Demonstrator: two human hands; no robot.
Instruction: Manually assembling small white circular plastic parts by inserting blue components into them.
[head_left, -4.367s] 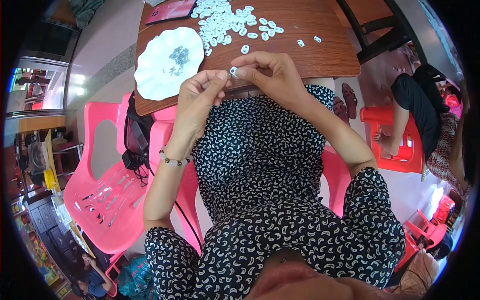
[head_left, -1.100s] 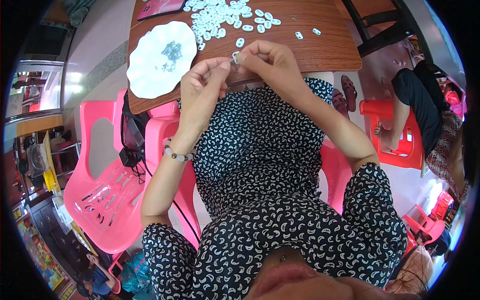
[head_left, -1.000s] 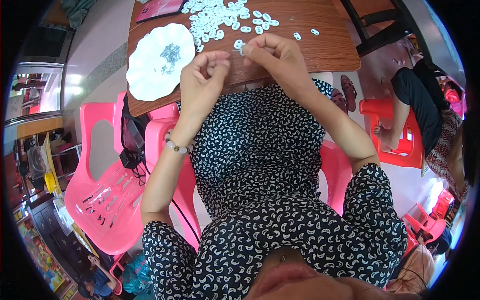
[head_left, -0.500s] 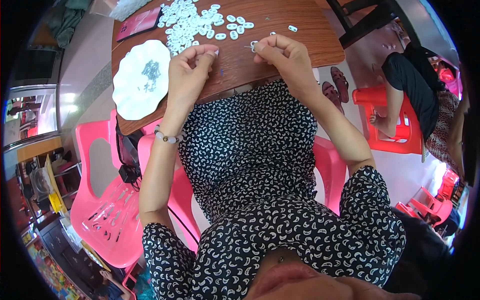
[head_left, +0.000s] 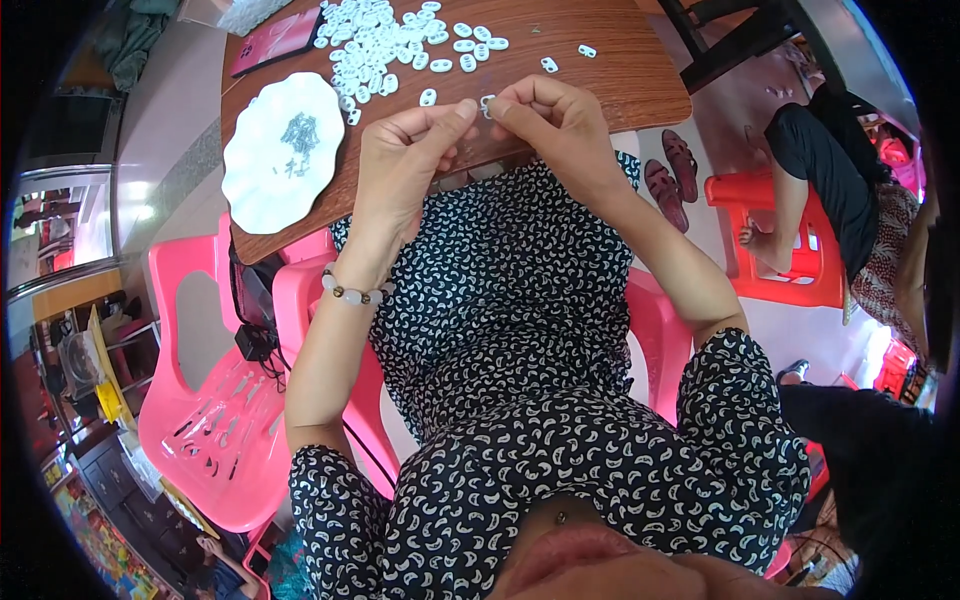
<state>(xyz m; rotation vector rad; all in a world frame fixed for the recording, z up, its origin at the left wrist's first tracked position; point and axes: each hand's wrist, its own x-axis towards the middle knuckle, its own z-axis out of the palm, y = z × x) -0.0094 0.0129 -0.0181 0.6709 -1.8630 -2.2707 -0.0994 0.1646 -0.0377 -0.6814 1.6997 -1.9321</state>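
Observation:
My right hand [head_left: 565,130] pinches a small white plastic piece [head_left: 487,104] between thumb and fingertips, above the table's near edge. Close beside it, my left hand [head_left: 410,155] is closed with thumb and index finger together; what they hold, if anything, is too small to make out. One oval white piece with two holes [head_left: 428,97] lies on the table just beyond my left fingers. Farther back spreads a pile of similar white pieces [head_left: 375,50]. Left of my left hand, a white scalloped plate [head_left: 250,165] bears a heap of tiny grey metal parts [head_left: 300,138].
The brown wooden table [head_left: 620,85] carries a flat pink and black box [head_left: 277,42] and stray white pieces at the right. A pink plastic chair [head_left: 215,440] stands at left. On the right, another person's leg [head_left: 775,235] is beside a red stool [head_left: 780,280].
My left hand has moved right, toward my right hand, and a white piece now lies where its fingertips were. My right hand has shifted slightly left. Someone's dark-clothed leg has appeared at lower right.

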